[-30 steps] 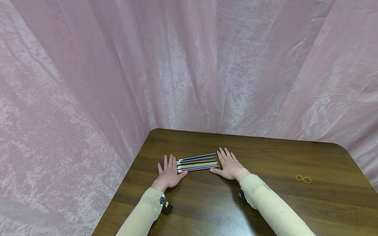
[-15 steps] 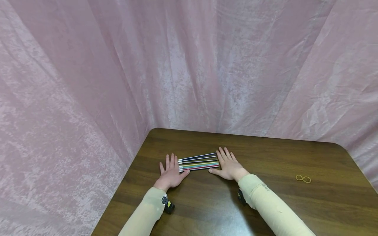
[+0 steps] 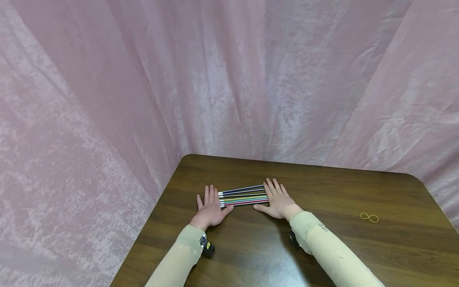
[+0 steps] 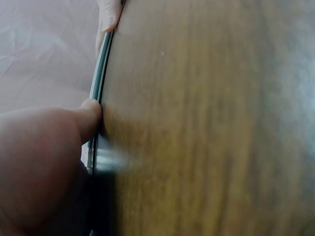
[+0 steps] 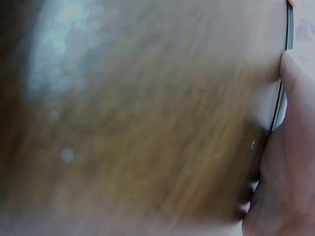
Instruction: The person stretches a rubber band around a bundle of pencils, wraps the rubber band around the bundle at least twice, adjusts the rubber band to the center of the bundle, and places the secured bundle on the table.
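Several thin pencils (image 3: 244,198) in dark blue, black, yellow, teal and red lie side by side on the wooden table, their pale capped ends to the left. They fan slightly, with the far dark blue one angled away. My left hand (image 3: 210,209), fingers straight and spread, rests flat against their left ends. Its thumb (image 4: 88,118) touches the nearest pencil in the left wrist view. Against the right ends lies my right hand (image 3: 279,202), also flat with straight fingers, its thumb (image 5: 290,69) along the near side. The palms hide the pencil tips on the right.
A yellow rubber band (image 3: 369,217), twisted into a figure eight, lies to the right on the brown table (image 3: 251,251). Pink curtains (image 3: 229,79) hang behind the table's far edge and along its left side.
My left hand has slid a little to the right, pushing the pencils' left ends more nearly into line. The right hand has stayed almost in place, and the pencils meet it more closely.
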Tool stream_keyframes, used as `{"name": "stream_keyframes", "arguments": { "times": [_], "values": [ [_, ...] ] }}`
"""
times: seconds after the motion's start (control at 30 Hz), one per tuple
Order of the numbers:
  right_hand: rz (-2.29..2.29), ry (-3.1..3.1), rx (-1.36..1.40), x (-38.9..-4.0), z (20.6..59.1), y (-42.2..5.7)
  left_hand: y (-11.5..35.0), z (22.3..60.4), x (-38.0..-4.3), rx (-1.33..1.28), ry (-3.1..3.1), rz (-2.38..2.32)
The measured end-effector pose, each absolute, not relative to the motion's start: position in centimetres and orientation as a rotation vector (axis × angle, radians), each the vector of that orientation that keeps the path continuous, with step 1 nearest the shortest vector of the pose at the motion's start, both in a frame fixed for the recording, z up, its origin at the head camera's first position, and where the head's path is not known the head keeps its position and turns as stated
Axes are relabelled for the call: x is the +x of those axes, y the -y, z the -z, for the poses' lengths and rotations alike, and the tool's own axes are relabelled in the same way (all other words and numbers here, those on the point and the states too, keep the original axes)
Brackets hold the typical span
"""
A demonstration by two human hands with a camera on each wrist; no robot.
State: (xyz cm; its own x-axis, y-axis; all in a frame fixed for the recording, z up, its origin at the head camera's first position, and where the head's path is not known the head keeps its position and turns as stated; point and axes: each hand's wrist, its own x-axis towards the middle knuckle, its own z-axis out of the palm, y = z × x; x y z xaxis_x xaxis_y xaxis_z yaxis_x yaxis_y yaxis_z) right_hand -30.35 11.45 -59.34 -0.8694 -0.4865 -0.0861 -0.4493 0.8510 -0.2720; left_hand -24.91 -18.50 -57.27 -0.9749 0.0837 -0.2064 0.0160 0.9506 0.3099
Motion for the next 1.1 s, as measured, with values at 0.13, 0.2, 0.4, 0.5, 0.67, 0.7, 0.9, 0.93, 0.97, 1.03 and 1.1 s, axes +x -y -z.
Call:
{"name": "stream_keyframes", "arguments": {
  "times": [0.13, 0.2, 0.4, 0.5, 0.67, 0.7, 0.9, 0.93, 0.97, 1.03, 1.1],
  "values": [
    [0.346, -2.872, -0.72, -30.5, 59.1, -11.5, 18.5, 57.3, -25.3, 0.08, -2.89, -0.426],
    [0.347, -2.867, -0.718, -30.5, 58.9, -11.5, 18.5, 57.4, -25.6, 0.076, -2.888, -0.405],
    [0.345, -2.873, -0.736, -30.4, 58.6, -11.5, 18.5, 57.7, -25.9, 0.072, -2.87, -0.393],
    [0.346, -2.868, -0.752, -30.2, 58.7, -11.4, 18.6, 57.6, -25.5, 0.063, -2.864, -0.419],
    [0.394, -2.831, -0.779, -30.1, 58.7, -11.7, 18.8, 57.7, -24.7, 0.049, -2.871, -0.503],
    [0.423, -2.817, -0.787, -30.1, 58.5, -11.8, 18.8, 57.7, -24.6, 0.047, -2.872, -0.519],
    [0.493, -2.76, -0.837, -29.5, 57.5, -12.4, 18.9, 57.5, -24.2, 0.058, -2.878, -0.568],
    [0.488, -2.757, -0.843, -29.5, 57.3, -12.5, 19.0, 57.8, -24.4, 0.061, -2.88, -0.559],
    [0.521, -2.742, -0.854, -29.4, 57.0, -12.6, 19.1, 58.0, -24.6, 0.063, -2.881, -0.546],
    [0.554, -2.729, -0.868, -29.4, 56.6, -12.8, 19.3, 58.1, -24.7, 0.065, -2.885, -0.525],
    [0.579, -2.711, -0.878, -29.4, 56.1, -12.9, 19.5, 58.4, -25.1, 0.079, -2.882, -0.51]
  ]
}}
